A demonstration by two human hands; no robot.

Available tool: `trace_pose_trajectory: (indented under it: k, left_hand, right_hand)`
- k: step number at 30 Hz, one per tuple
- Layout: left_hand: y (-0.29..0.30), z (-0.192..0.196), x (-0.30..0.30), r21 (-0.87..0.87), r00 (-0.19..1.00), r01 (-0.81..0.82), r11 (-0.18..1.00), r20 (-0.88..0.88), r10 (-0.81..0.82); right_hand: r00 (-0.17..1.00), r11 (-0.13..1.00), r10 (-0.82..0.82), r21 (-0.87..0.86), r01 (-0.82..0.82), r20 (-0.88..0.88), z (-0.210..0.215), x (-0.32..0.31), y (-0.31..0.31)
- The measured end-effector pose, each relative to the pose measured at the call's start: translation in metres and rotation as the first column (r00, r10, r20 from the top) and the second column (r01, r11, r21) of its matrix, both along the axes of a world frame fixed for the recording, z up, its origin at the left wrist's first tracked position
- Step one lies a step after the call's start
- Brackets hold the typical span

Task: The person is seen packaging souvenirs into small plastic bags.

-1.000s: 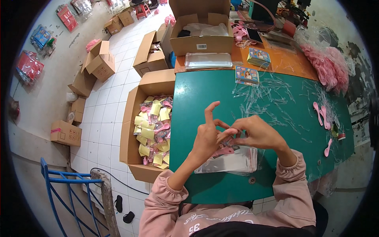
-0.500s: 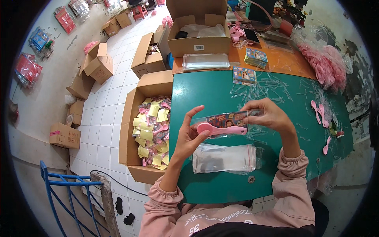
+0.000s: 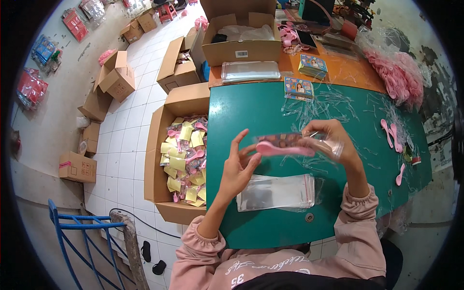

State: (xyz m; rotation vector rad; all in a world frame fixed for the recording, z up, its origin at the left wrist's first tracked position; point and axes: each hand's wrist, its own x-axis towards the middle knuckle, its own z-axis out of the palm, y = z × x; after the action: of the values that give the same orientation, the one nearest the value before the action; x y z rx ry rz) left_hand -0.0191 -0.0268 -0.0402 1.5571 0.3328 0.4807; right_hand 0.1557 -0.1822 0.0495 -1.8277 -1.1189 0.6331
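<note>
A clear plastic packet (image 3: 325, 145) with a pink spoon (image 3: 285, 149) and a printed card in it is held level above the green table; motion blurs it. My right hand (image 3: 336, 137) is closed on the packet's right end, where the clear film sticks out past the fingers. Beside the spoon's bowl, my left hand (image 3: 237, 169) has its thumb and forefinger spread; whether a fingertip still touches the packet is hard to make out. Below both hands lies a stack of clear plastic bags (image 3: 276, 192).
An open carton (image 3: 153, 159) of packed pink spoons and yellow slips stands left of the green table (image 3: 241, 116). Printed cards (image 3: 298, 88) lie at the back, near thin plastic strips. Loose pink spoons (image 3: 396, 137) lie on the right. A blue metal rail (image 3: 84, 224) stands lower left.
The packet with the spoon has shifted right, away from my left palm, and its right end has tilted down. My left hand has stayed nearly in place while the right has moved slightly.
</note>
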Motion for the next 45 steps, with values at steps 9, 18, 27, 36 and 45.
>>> trace_pose_trajectory:
  k: [9,18,27,36,45]
  left_hand:
    - [-0.021,0.006,-0.016,-0.503,0.926,0.21,0.839,-0.172,-0.335]
    - [-0.035,0.003,-0.046,-0.352,0.927,0.161,0.922,-0.268,-0.264]
    - [-0.05,-0.002,-0.063,-0.504,0.953,-0.024,0.864,-0.273,-0.133]
    - [-0.039,0.013,-0.071,-0.612,0.97,0.0,0.791,-0.193,-0.149]
    - [-0.037,0.015,-0.075,-0.693,0.969,-0.054,0.719,-0.21,-0.13]
  right_hand:
    - [0.874,0.938,0.344,-0.096,-0.332,0.342,-0.033,-0.036,0.007]
    - [0.818,0.872,0.49,-0.165,-0.461,0.303,-0.049,-0.061,0.0]
    - [0.775,0.888,0.456,-0.174,-0.425,0.437,-0.06,-0.088,-0.002]
    - [0.712,0.923,0.275,0.03,-0.384,0.646,-0.06,-0.104,-0.005]
    - [0.366,0.894,0.212,-0.029,-0.447,0.906,-0.049,-0.124,-0.01]
